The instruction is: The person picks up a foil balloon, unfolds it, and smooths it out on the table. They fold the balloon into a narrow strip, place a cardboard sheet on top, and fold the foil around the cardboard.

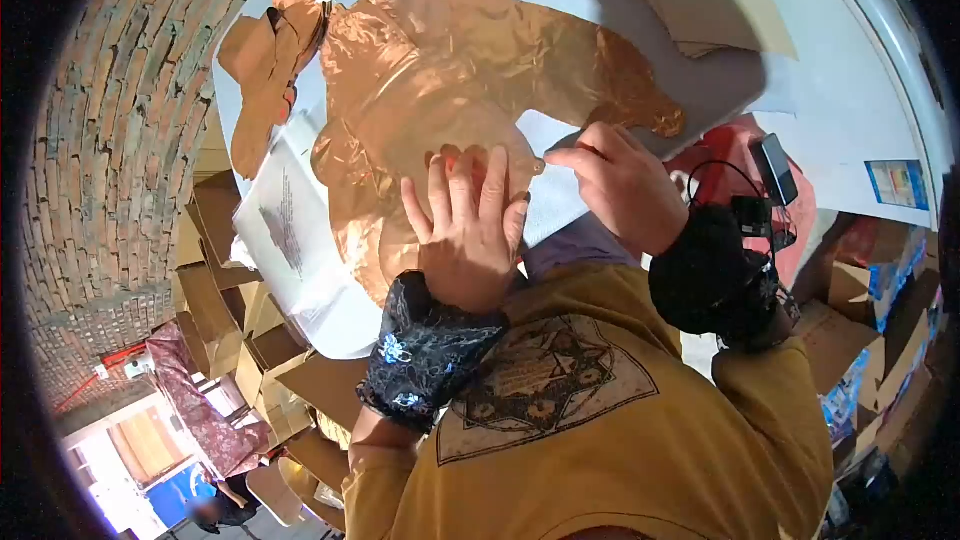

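A large shiny copper-coloured foil sheet (480,50) with a curved outline lies spread on the white table (345,315). My left hand (468,230) rests flat on its lower part, fingers spread, with nothing held. Just right of it, my right hand (622,185) is at a small tab on the foil's edge, its index finger stretched towards the tab and the other fingers curled. Whether the fingertips pinch the tab is too small to tell. Reddish patches show around my left fingers.
More folded copper foil (265,90) lies at the table's left end, above papers in clear plastic (285,210). Cardboard boxes (215,300) stand below left and at the right. A red sheet (725,145) and a black device (773,170) are beside my right wrist. A person (235,502) is far off.
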Demonstrator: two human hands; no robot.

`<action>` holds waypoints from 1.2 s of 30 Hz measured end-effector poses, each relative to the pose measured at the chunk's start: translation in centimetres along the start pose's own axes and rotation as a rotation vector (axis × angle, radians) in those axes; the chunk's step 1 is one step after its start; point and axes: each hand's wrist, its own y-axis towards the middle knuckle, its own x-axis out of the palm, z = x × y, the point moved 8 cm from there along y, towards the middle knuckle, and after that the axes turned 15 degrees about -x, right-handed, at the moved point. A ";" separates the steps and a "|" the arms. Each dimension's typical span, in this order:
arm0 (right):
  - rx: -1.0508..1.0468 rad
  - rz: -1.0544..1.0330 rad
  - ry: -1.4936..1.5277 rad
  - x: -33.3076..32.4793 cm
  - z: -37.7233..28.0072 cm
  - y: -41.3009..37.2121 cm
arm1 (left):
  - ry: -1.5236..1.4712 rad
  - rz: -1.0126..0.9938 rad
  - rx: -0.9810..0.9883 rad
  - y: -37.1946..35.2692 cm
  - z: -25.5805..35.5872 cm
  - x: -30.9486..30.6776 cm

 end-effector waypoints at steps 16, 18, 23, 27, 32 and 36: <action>-0.001 0.030 0.011 -0.4 -0.2 0.6 | -0.118 0.037 0.002 0.5 -0.2 -0.2; 0.008 -0.030 0.029 -0.6 -0.2 0.8 | -0.149 0.059 -0.003 0.4 -0.4 -0.3; 0.066 -0.016 0.109 -1.1 0.1 0.7 | -0.232 0.096 -0.024 0.3 -0.7 -0.6; 0.059 -0.001 0.093 -1.6 0.0 1.1 | -0.236 0.139 -0.069 -0.2 -1.2 -1.0; 0.020 -0.016 -0.003 -1.2 -0.3 1.6 | -0.296 0.143 -0.083 -1.2 -1.8 -1.5; 0.010 -0.030 -0.038 -0.8 -0.5 2.2 | -0.318 0.142 -0.052 -1.7 -1.4 -2.2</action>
